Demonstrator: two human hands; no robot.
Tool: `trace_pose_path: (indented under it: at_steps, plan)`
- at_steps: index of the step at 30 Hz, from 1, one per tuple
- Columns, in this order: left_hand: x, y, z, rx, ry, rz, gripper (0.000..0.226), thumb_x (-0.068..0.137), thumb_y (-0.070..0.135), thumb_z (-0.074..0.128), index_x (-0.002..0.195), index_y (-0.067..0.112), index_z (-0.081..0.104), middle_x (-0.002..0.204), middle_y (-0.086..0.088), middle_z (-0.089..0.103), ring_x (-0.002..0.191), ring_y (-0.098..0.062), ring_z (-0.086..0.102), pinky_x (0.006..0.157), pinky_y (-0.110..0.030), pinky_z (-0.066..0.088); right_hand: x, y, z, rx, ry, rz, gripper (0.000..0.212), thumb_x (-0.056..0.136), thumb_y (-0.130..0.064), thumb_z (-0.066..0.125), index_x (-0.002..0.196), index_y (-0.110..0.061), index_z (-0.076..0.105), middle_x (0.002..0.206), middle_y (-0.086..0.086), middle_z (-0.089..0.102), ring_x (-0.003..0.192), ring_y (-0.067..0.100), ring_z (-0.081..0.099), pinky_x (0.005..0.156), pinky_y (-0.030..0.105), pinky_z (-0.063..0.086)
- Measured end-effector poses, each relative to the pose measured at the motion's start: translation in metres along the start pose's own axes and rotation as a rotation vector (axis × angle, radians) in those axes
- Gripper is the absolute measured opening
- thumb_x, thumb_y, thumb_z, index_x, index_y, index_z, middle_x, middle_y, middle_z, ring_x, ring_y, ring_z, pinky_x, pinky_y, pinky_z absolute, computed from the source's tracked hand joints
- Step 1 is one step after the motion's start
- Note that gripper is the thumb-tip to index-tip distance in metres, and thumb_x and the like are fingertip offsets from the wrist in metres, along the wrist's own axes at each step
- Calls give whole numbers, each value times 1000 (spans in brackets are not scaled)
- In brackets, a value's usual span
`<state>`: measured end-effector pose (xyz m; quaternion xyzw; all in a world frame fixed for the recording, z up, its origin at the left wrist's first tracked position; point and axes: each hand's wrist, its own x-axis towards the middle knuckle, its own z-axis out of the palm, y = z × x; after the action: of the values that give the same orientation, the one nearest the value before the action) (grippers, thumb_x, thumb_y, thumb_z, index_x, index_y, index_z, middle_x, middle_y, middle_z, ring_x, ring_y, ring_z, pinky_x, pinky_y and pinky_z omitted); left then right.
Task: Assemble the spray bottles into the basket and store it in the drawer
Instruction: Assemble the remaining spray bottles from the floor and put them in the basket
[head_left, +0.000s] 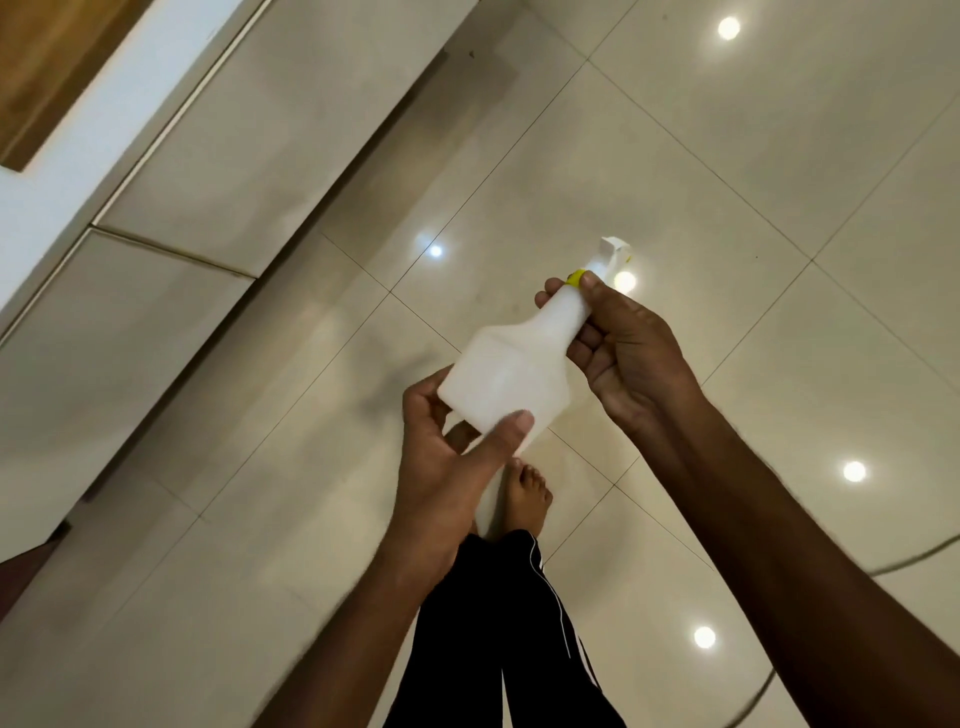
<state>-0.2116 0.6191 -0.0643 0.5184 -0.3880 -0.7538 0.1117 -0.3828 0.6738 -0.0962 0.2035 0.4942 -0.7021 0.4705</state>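
A white plastic spray bottle (511, 371) is held tilted in the air above the floor, its neck pointing up and to the right. My left hand (452, 462) grips the bottle's base, thumb across its front. My right hand (618, 348) pinches the neck just below the yellow collar (575, 278). The white trigger head (613, 254) sticks out beyond my right fingers, partly washed out by a light reflection. No basket is in view.
Glossy cream floor tiles (675, 156) fill most of the view. Beige drawer fronts (171, 291) under a white counter edge run along the left. My bare foot (527, 499) and black trouser legs (498, 639) are below the bottle. A thin cord (914, 558) crosses at lower right.
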Motion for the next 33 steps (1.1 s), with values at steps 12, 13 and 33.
trace_pose_path:
  at_steps: [12,13,33]
  plan:
    - [9,0,-11,-175,-264,-313,78,63,58,81,128,24,57,129,-8,65,116,-30,64,80,-46,59,0,-11,-1,-122,-170,-8,16,92,-15,63,101,-4,69,104,14,76,104,28,72,80,35,60]
    - [12,2,-14,-126,-321,-321,65,64,56,81,120,27,65,126,-9,67,116,-31,65,81,-45,59,1,-10,-2,-146,-186,-4,15,93,-15,62,101,-5,70,105,14,76,104,28,72,79,34,60]
    - [0,-4,-54,-230,-184,-89,59,78,24,76,132,20,53,128,-5,65,118,-23,64,84,-31,57,-36,5,32,-751,-192,280,57,87,-73,42,121,-36,67,121,-5,72,113,17,67,94,51,54]
